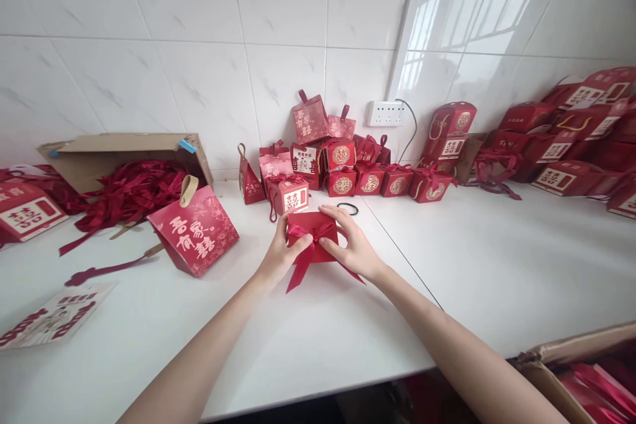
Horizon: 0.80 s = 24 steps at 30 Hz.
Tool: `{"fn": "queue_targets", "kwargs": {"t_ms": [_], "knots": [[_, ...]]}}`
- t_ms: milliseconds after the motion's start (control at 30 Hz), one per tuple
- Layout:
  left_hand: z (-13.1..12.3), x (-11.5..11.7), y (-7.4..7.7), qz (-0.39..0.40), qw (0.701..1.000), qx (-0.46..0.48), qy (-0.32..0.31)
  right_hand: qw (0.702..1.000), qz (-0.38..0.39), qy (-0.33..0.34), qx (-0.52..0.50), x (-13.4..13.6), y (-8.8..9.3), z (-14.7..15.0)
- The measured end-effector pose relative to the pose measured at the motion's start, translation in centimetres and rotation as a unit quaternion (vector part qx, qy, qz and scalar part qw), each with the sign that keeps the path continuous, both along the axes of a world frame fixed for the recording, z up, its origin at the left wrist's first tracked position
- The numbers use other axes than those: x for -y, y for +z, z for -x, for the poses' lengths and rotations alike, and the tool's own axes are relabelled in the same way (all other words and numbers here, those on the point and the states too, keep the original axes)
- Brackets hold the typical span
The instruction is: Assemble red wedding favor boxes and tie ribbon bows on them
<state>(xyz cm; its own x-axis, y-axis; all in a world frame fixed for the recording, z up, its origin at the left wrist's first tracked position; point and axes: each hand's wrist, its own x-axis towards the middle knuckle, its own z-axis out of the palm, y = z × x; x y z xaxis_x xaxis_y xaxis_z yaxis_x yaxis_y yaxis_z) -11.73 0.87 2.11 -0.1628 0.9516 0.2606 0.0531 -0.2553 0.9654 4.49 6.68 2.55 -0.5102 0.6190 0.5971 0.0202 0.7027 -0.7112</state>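
Note:
A small red gift box (322,256) sits on the white table in front of me, with a shiny red ribbon (301,271) tied in a bow on its top. My left hand (284,248) grips the box's left side, its thumb on the bow. On the opposite side my right hand (354,245) holds the box, fingers over the far edge and thumb pressing near the knot. The ribbon's two tails hang toward me over the front. Just behind the box lies a black loop (352,208).
Several finished red boxes (370,180) are stacked along the tiled wall, below a power strip (385,114). At left stand a pink-red triangular box (199,235) and a cardboard box (134,144) spilling ribbons (134,195). An open carton (546,371) is at lower right.

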Motion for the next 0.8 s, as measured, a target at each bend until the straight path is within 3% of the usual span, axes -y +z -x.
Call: {"fn": "queue_targets", "kwargs": {"t_ms": [367,800], "knots": [[0.2,-0.1,0.1,-0.007,1.000,0.012,0.008,0.989,-0.074,0.054,0.115,-0.1,-0.1,-0.6],[0.7,-0.3,-0.1,-0.039,0.999,-0.023,-0.012,0.990,-0.065,0.069,0.107,-1.3,-1.2,-0.7]]}}
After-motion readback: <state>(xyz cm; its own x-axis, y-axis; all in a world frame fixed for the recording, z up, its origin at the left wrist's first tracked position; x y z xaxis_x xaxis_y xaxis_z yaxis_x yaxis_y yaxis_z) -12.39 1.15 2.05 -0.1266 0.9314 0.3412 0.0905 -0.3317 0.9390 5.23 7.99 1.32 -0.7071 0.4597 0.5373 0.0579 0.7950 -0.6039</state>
